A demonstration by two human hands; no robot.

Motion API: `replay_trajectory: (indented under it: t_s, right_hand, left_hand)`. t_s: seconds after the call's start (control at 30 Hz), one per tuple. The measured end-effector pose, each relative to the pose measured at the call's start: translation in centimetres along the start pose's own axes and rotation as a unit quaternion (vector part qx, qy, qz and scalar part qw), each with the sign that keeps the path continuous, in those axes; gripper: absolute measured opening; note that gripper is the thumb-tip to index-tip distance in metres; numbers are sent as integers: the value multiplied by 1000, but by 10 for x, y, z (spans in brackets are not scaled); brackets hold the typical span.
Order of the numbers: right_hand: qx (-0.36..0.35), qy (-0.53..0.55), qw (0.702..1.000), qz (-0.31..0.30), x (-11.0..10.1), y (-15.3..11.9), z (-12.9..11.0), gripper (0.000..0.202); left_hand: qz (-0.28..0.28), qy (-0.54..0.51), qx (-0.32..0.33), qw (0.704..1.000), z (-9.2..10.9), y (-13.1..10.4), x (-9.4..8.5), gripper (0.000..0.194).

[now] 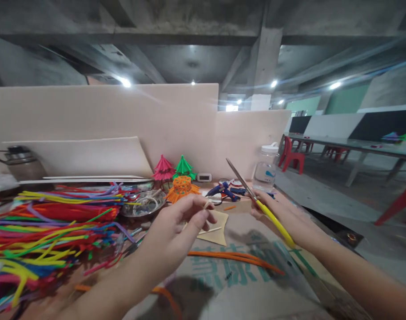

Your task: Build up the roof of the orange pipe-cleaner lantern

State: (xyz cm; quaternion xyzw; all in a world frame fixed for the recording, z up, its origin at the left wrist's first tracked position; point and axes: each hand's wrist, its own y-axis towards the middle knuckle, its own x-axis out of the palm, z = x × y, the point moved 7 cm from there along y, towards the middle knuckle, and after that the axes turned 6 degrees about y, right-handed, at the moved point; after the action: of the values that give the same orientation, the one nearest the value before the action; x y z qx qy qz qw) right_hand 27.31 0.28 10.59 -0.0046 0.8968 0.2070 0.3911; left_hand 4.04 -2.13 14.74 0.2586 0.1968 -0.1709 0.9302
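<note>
Pinching what seems a small pale piece (207, 205), likely light and delicate, your left hand (173, 233) hovers over a yellowish sheet (221, 218) while your right hand (279, 214) clasps scissors (255, 198), likely stiff, best held by their yellow handles (276, 223).

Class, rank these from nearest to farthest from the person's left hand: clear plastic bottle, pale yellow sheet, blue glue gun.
From the left hand:
1. Pale yellow sheet, just right.
2. Blue glue gun, beyond, right.
3. Clear plastic bottle, farther back and right.
</note>
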Motion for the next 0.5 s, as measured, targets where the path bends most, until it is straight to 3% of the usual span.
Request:
replay_trajectory:
  t_s: [0.1,0.17,0.37,0.5]
  right_hand:
    - [-31,4,999,-4,-6,-8,-45,24]
    - [-42,9,999,-14,-2,-13,-61,31]
    - [-107,48,993,-22,20,-24,-56,43]
    - [-128,65,989,-18,20,-29,-53,48]
  left_hand:
    - [12,23,20,999,-1,0,-1,20]
    - [10,43,35,998,-1,0,0,21]
    - [11,12,1,1000,-11,-4,5,18]
    - [2,11,17,1000,-12,-5,9,20]
